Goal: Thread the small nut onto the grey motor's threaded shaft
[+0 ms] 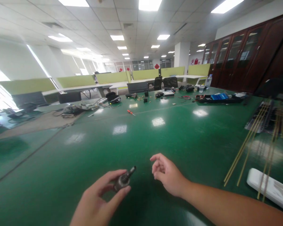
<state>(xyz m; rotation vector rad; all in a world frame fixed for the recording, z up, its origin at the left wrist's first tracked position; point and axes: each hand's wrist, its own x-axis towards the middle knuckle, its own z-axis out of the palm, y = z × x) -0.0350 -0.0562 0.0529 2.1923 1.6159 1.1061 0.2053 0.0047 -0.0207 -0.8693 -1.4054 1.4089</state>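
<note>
Between the thumb and fingers of my left hand is a small cylindrical metal part with a dark shaft pointing up and to the right. The exact kind of part cannot be made out. My right hand hovers a short way to the right, apart from the part. Its fingers are loosely bent and spread, with nothing visible in them. Both hands are above the near part of the green table.
A red screwdriver lies farther back. Thin brass-coloured rods and a white plastic case are at the right. Cables and electronics clutter the far left; a black tray with blue items stands at the back right.
</note>
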